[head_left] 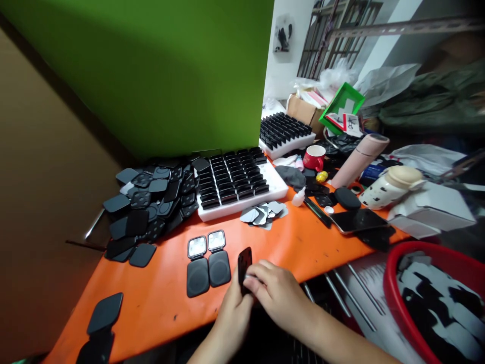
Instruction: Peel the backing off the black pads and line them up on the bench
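In the head view, my left hand (235,308) grips a dark flat case (244,260) on edge just over the table's front edge. My right hand (275,288) is closed, its thumb and fingertips pinched against the face of that case. A small shiny bit shows at those fingertips, too small to name. To the left of my hands, two opened black hinged cases (208,270) lie side by side, each with a bright, mirror-like upper panel (216,240). Beyond them is a loose pile of thin grey and white pieces (261,215).
On the orange table (151,298), a heap of black cases (151,197) lies at the left. A white foam tray (278,184) holds rows of black cases. To the right are a phone (358,220), a pink bottle (359,159), a red mug (314,157) and a red basin (392,283).
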Action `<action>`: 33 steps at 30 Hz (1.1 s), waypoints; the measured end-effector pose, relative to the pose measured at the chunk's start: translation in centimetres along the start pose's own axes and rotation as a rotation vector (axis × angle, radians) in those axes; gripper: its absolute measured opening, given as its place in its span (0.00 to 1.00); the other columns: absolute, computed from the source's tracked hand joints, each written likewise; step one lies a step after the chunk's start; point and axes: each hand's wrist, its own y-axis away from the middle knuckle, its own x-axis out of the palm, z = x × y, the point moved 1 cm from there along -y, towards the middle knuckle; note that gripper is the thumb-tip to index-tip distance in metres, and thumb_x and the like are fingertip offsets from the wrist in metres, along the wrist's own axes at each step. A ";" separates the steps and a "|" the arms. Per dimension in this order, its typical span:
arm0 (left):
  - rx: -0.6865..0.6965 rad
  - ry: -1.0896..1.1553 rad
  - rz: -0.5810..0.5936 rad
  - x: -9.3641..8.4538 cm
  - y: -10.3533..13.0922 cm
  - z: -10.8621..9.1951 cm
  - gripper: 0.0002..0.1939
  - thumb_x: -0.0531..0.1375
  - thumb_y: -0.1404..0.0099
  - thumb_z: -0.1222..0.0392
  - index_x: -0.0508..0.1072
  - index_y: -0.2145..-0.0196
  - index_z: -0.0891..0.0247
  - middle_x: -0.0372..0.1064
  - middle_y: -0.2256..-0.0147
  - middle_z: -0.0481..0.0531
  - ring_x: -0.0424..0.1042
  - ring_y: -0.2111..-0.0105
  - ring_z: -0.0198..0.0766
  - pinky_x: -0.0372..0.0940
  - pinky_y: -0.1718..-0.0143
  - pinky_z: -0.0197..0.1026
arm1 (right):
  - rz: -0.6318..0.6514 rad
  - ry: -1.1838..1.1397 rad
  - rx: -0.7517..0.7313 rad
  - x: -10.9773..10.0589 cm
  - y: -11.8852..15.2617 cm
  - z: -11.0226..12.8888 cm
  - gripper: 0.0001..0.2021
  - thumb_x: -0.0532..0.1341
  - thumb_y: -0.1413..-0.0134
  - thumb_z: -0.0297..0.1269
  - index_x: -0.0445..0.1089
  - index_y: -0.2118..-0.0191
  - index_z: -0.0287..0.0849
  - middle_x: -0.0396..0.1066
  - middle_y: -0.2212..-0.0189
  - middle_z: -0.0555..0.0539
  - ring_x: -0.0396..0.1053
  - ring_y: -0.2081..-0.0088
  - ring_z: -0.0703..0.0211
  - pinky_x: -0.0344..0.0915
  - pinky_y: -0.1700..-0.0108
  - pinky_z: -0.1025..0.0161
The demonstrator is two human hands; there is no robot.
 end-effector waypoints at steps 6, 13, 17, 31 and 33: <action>0.045 -0.175 0.002 0.1 0.3 1.4 0.35 0.48 0.42 0.73 0.42 0.38 0.59 0.46 0.39 0.55 0.49 0.41 0.44 0.46 0.42 0.49 | 0.000 0.122 0.045 -0.4 -0.2 -0.6 0.12 0.46 0.39 0.35 0.65 0.66 0.43 0.66 0.70 0.49 0.65 0.68 0.62 0.56 0.67 0.66; 0.076 -0.274 0.039 0.3 0.7 0.5 0.29 0.48 0.36 0.62 0.44 0.39 0.61 0.51 0.42 0.61 0.51 0.42 0.47 0.51 0.45 0.51 | 0.083 0.197 -0.066 -2.1 0.1 -0.4 0.13 0.53 0.45 0.47 0.64 0.67 0.42 0.65 0.71 0.50 0.63 0.69 0.62 0.54 0.69 0.66; 0.045 -0.253 -0.009 0.5 0.8 -0.3 0.26 0.48 0.36 0.60 0.50 0.40 0.63 0.54 0.43 0.62 0.52 0.43 0.48 0.48 0.44 0.49 | 0.042 0.208 -0.056 -2.0 -0.2 -0.4 0.14 0.52 0.44 0.48 0.64 0.70 0.42 0.65 0.73 0.52 0.62 0.72 0.64 0.51 0.72 0.67; -0.002 -0.137 0.025 0.6 0.0 -0.2 0.23 0.50 0.39 0.65 0.60 0.45 0.63 0.67 0.53 0.59 0.64 0.52 0.47 0.56 0.50 0.47 | 0.010 0.271 -0.006 -1.4 -0.5 -1.1 0.18 0.50 0.44 0.52 0.64 0.71 0.42 0.66 0.73 0.52 0.63 0.72 0.63 0.49 0.72 0.67; -0.022 -0.115 0.043 0.8 -0.1 0.1 0.21 0.51 0.40 0.65 0.63 0.48 0.64 0.69 0.55 0.59 0.64 0.51 0.48 0.57 0.50 0.47 | 0.022 0.271 0.002 -1.3 -0.3 -1.2 0.18 0.49 0.44 0.52 0.64 0.71 0.42 0.67 0.73 0.51 0.64 0.71 0.63 0.51 0.71 0.67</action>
